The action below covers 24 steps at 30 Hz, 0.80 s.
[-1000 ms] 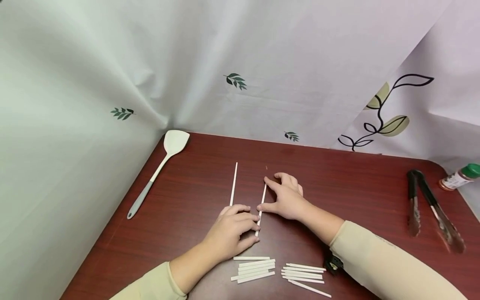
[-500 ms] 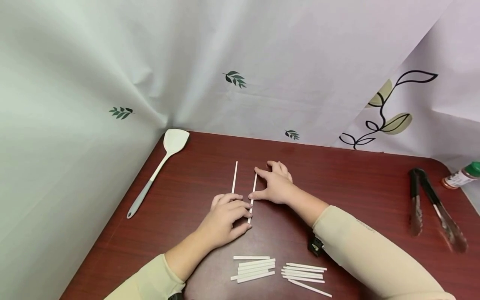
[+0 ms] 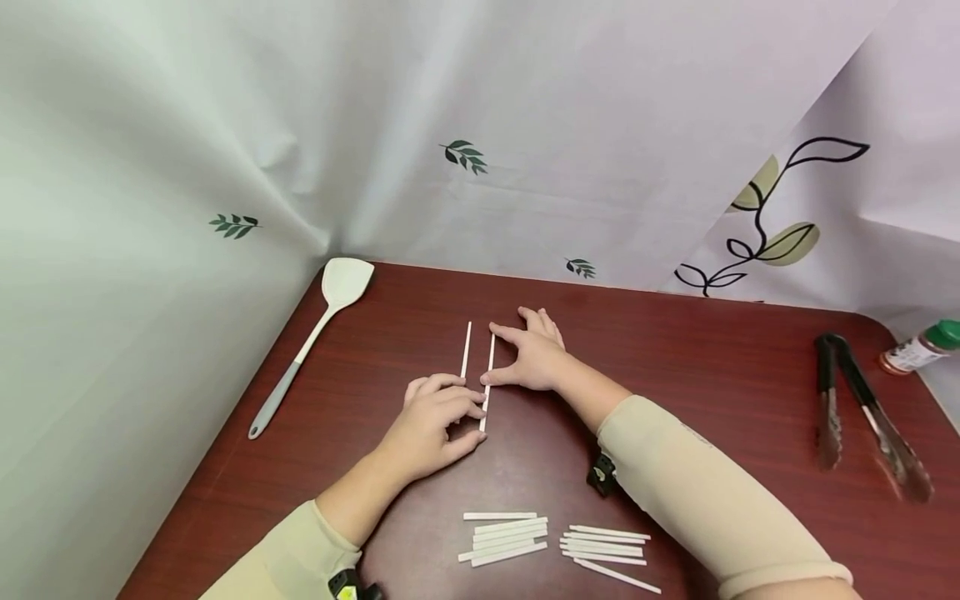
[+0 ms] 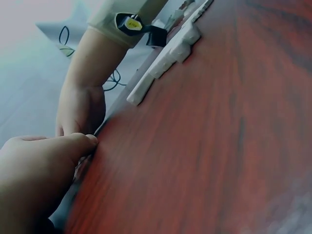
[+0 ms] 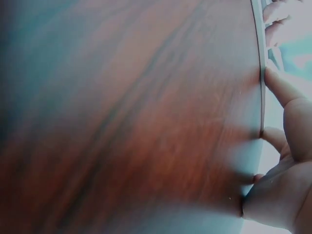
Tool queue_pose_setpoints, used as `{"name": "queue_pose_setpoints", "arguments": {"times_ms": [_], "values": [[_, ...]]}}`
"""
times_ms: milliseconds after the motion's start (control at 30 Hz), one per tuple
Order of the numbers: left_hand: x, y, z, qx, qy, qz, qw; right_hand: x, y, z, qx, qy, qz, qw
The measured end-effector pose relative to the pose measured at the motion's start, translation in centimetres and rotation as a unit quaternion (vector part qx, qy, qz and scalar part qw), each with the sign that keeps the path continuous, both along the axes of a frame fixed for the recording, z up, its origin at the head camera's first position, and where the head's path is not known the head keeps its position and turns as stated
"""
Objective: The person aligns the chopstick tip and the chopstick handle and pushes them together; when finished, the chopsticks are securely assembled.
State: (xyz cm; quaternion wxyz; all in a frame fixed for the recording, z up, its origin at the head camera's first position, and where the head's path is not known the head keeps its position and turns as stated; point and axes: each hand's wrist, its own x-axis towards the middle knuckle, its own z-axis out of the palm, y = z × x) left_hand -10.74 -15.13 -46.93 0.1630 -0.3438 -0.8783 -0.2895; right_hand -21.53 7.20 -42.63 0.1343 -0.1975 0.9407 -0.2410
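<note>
L hand (image 3: pixel 429 423) is loosely bent, fingertips touching, not gripping, 1 slim white stick (image 3: pixel 491 358) at its R; palm side hidden. R hand (image 3: pixel 534 358) is approx. half spread, thumb & index resting on same stick, just L of it. L hand hides lower end of 2nd stick (image 3: pixel 467 350). Nearer the body than both hands: 2 piles of short sticks (image 3: pixel 510 534), count unclear w/ overlap. Glossy wood-grain table (image 5: pixel 146 97) blurs beside R hand.

Glossy wood-grain table (image 3: pixel 690 375); on it, smooth matt sticks (image 3: pixel 510 526), a matt plastic-looking spatula (image 3: pixel 313 335) and shiny metal tongs (image 3: pixel 887 442); behind it, a creased cloth-like curtain (image 3: pixel 562 125)
</note>
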Motion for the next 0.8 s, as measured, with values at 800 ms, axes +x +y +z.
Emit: {"name": "queue_pose_setpoints", "arguments": {"times_ms": [800], "values": [[-0.2, 0.1, -0.2, 0.045, -0.005, 0.011, 0.9989, -0.3, 0.0, -1.4, -0.008, 0.041, 0.001, 0.9991]]}}
